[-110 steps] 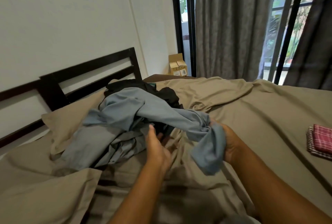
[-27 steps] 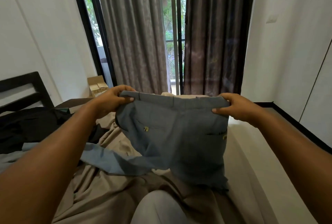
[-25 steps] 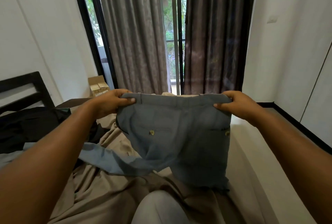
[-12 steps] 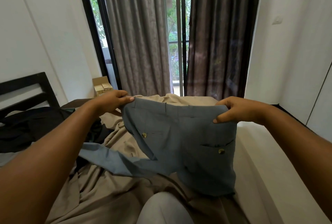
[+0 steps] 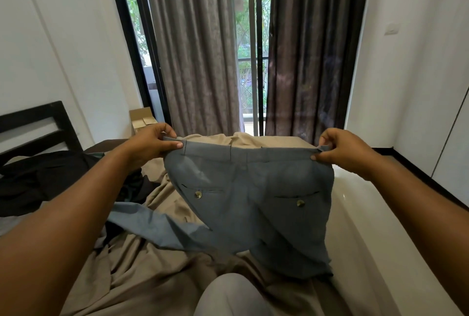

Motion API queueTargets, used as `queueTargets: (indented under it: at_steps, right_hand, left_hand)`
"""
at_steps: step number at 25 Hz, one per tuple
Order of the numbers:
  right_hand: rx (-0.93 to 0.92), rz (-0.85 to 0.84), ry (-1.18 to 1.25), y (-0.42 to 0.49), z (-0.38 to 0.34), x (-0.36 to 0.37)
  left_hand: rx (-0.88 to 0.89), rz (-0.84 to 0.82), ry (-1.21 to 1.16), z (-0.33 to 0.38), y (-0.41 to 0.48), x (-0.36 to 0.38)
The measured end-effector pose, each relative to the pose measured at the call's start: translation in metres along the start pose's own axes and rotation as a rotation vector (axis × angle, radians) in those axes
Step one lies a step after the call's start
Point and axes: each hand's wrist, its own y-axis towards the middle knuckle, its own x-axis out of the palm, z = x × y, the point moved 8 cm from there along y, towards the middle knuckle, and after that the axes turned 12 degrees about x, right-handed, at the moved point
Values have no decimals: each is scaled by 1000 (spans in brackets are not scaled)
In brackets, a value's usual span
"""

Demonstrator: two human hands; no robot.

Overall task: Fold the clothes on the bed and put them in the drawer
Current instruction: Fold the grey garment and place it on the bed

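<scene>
Two hands pinch blue-grey trousers (image 5: 250, 196) by the waistband — left hand (image 5: 149, 144) and right hand (image 5: 340, 149) at opposite ends — legs hanging below onto the rumpled bed (image 5: 142, 272).

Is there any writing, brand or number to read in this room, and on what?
No text can be read anywhere.
On the box: pale patches, too blurred to read.
On the trousers: no tag or brand shows.
On the wall plate: no marking shows.
</scene>
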Motion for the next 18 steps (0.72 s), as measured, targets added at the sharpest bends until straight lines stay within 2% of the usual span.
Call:
queueTargets:
  at_steps: [2,6,8,14,16,18]
  right_hand:
    - [-15,-5,23,4,0,0]
    - [-29,-25,-61,4,-6,7]
    - [-31,-15,-121,3,-10,12]
    - [-97,61,-179,3,-14,7]
    - [-94,21,-191,4,-14,9]
    - [-55,-115,-177,3,-7,15]
  left_hand:
    - [-9,-58,60,-3,0,0]
    - [-51,-303,448,-15,-2,14]
    - [-47,-333,559,-19,-2,18]
    - [-7,-198,362,-10,0,18]
    - [-32,-194,317,-11,1,18]
    - [-65,-267,274,-11,-2,25]
